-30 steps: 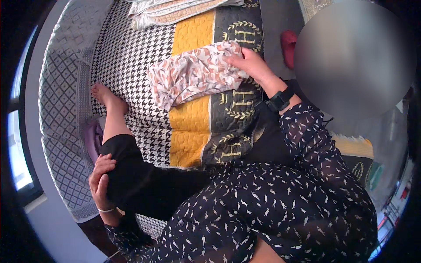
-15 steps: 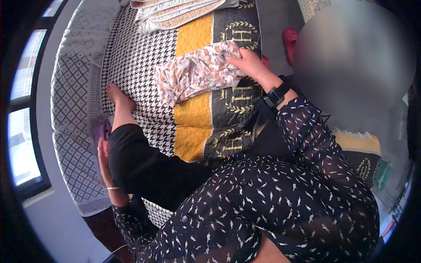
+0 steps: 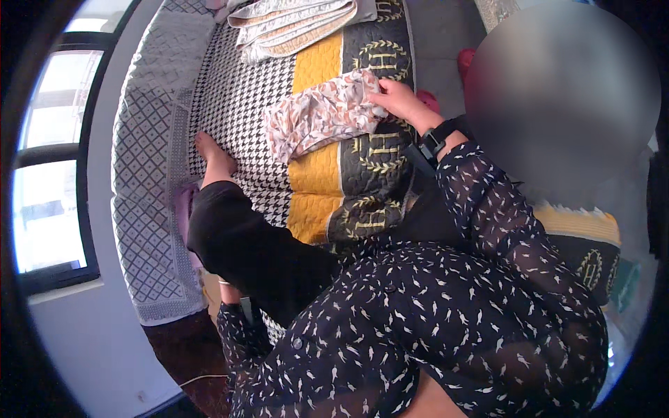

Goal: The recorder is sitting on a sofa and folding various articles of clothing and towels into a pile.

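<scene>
A soft, folded cloth (image 3: pixel 320 115) with a white, rust-brown and grey leaf-like print lies across the sofa cover. My right hand (image 3: pixel 401 99) pinches its right end between thumb and fingers; a black device is strapped to that wrist. Down by the sofa back, my left hand is hidden behind my bent knee in black trousers (image 3: pixel 244 230). Only its wrist (image 3: pixel 228 292) with a pale bracelet shows, so the fingers cannot be made out. A purple cloth (image 3: pixel 185 216) lies beside the knee, partly covered by it.
Under the cloth spreads a quilted cover (image 3: pixel 313 174) in houndstooth, mustard and black. A folded white-and-beige quilt (image 3: pixel 296 28) rests at the far end. Patterned fabric (image 3: pixel 157 181) drapes the sofa back near a window (image 3: pixel 52 216). Red shoes (image 3: pixel 428 101) stand on the grey floor.
My left hand has slid down and back behind the knee, out of sight. My right hand still grips the printed cloth's end. The whole view has shifted slightly.
</scene>
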`<control>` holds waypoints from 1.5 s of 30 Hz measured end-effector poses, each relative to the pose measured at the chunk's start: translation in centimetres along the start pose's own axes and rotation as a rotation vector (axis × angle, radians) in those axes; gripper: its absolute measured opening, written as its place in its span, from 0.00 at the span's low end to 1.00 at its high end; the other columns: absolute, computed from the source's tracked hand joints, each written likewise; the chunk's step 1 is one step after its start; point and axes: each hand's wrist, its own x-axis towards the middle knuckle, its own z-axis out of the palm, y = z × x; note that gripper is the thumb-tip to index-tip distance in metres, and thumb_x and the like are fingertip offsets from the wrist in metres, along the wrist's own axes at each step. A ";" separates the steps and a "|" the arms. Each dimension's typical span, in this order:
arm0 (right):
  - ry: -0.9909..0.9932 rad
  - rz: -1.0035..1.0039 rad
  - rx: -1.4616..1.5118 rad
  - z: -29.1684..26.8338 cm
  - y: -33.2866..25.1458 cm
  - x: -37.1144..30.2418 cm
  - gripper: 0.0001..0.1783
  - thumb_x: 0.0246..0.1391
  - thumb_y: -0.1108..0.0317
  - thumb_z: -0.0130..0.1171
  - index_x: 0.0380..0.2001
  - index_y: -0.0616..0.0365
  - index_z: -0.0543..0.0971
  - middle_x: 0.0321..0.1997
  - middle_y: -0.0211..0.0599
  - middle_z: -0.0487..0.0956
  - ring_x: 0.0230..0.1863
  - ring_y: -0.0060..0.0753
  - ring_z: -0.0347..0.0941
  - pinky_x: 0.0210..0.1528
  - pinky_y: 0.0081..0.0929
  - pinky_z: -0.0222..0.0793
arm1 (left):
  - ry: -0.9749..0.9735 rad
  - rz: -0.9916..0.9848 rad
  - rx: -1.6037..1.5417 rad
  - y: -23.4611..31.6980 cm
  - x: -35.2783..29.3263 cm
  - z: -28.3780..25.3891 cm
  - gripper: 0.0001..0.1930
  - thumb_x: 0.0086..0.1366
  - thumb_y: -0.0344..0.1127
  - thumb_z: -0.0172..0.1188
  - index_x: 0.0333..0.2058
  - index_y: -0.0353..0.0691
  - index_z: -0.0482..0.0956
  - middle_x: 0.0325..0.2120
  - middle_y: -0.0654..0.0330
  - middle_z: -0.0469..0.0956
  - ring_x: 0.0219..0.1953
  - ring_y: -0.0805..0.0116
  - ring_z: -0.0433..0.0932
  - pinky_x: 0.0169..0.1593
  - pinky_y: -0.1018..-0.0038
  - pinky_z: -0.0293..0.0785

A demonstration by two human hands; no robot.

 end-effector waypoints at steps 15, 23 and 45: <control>0.001 -0.005 0.126 -1.2 1.9 0.7 0.24 0.46 0.58 0.66 0.43 0.64 0.78 0.37 0.42 0.82 0.37 0.33 0.79 0.41 0.28 0.72 | -0.114 0.035 0.203 0.9 6.8 1.4 0.22 0.69 0.37 0.50 0.58 0.32 0.67 0.50 0.54 0.74 0.54 0.67 0.71 0.57 0.74 0.64; 0.052 0.041 0.001 -2.9 -0.9 -2.2 0.25 0.56 0.59 0.61 0.54 0.59 0.71 0.45 0.34 0.79 0.44 0.23 0.73 0.41 0.24 0.68 | -0.128 0.072 0.246 0.6 9.3 -0.1 0.22 0.68 0.36 0.52 0.58 0.33 0.67 0.50 0.55 0.75 0.52 0.68 0.71 0.55 0.75 0.65; -0.010 0.091 -0.021 -1.5 -3.7 -2.6 0.29 0.54 0.49 0.62 0.48 0.64 0.76 0.38 0.34 0.80 0.37 0.22 0.74 0.41 0.22 0.69 | -0.143 0.033 0.669 12.1 0.4 -9.5 0.24 0.66 0.34 0.57 0.59 0.36 0.68 0.48 0.57 0.75 0.49 0.72 0.74 0.51 0.77 0.69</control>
